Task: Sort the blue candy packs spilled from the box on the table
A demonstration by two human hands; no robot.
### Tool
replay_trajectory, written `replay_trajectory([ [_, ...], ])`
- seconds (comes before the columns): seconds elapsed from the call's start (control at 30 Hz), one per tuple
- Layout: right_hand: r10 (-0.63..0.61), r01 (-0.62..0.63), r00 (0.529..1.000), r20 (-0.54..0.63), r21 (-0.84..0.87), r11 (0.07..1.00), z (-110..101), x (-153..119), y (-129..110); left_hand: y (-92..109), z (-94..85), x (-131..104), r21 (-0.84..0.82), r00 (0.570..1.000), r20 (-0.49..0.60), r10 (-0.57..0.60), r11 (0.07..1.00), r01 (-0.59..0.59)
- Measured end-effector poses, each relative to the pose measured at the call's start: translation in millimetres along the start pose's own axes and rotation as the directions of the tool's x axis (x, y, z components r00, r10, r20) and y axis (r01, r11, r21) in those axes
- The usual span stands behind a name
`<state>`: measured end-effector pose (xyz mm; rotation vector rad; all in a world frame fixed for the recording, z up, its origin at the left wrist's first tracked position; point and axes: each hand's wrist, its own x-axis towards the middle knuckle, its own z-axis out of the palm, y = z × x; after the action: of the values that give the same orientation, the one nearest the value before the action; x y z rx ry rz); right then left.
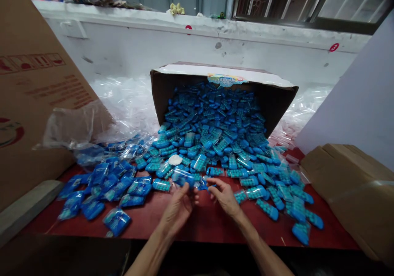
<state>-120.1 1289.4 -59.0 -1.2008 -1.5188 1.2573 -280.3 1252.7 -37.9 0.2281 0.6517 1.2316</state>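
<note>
My left hand [179, 207] is closed on a clear plastic packet [182, 177] with blue contents, slightly blurred, held over the front of the red table [197, 222]. Close by on the right, my right hand [226, 198] has thumb and forefinger pinched together near a small bit of blue; what they grip is too small to make out. Behind both hands spreads a heap of small clear packs [215, 136] with teal beads and blue ends, spilling from a carton. A white round piece [175, 159] sits just behind the held packet.
The carton [155, 99] lies on its side, its mouth towards me. Flat blue packets [123, 187] lie at left beside a crumpled clear bag [70, 126]. Tall cardboard [37, 87] stands left; a brown box [353, 189] is at right. Clear plastic sleeves [129, 99] pile behind.
</note>
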Motion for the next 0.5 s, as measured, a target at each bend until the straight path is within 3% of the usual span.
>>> replay_trajectory([
  [0.07,-0.114,0.086,0.989,-0.097,-0.252,0.964,-13,7,2,24,-18.2,-10,-0.113,0.993,-0.083,0.086,0.989,-0.095],
  [0.13,-0.213,0.119,0.967,-0.137,-0.5,0.858,-22,15,3,48,-39.2,-19,-0.184,0.961,-0.185,0.204,0.954,-0.238],
  [0.2,-0.224,0.104,0.972,-0.076,-0.713,0.693,-27,22,3,65,-56.8,-26,-0.204,0.915,-0.312,0.255,0.923,-0.327],
  [0.27,-0.173,0.095,0.985,0.01,-0.868,0.487,-25,30,1,73,-65.5,-28,-0.174,0.889,-0.383,0.251,0.926,-0.336],
  [0.37,-0.089,0.097,0.993,0.077,-0.963,0.252,-19,41,-3,63,-60.1,-25,-0.079,0.925,-0.326,0.194,0.97,-0.231],
  [0.5,-0.046,0.094,0.995,0.087,-0.977,0.189,-18,50,-7,27,-37.4,-9,0.1,0.965,-0.239,0.11,0.991,-0.088],
])
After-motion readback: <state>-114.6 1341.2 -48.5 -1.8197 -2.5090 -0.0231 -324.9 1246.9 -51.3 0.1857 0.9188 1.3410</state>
